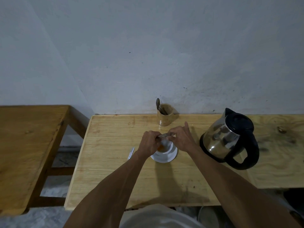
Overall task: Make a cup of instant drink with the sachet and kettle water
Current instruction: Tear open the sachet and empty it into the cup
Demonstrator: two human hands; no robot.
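We are standing at the pale wooden desk (115,162), both arms reaching out over the middle of it. Off to our right, the steel kettle (228,139) is sitting on its black base with the lid down and the handle turned towards us, well within reach. At the back edge, against the wall, a wooden holder (166,115) is keeping some spoons upright.

Now the centre of the action: the white saucer (164,157) is carrying the cup (162,148), and we are seeing an orange patch inside it that looks like powder, so we are judging that the emptying step is under way. Just left of the saucer, a slim metal item (131,153) is lying flat on the desk; whether it is a spoon or scissors we cannot tell.

Our left hand (148,143) and right hand (181,138) are meeting directly above the cup, the fingers of both pinched onto the ends of the sachet (164,135), which is stretched level between them. The right little finger is sticking up free.

We are reckoning the sachet is nearly spent. The next move will be calling for one hand to let go and put the wrapper aside, then the right hand taking the kettle handle, tipping slowly so hot water is landing in the cup and not on the saucer.
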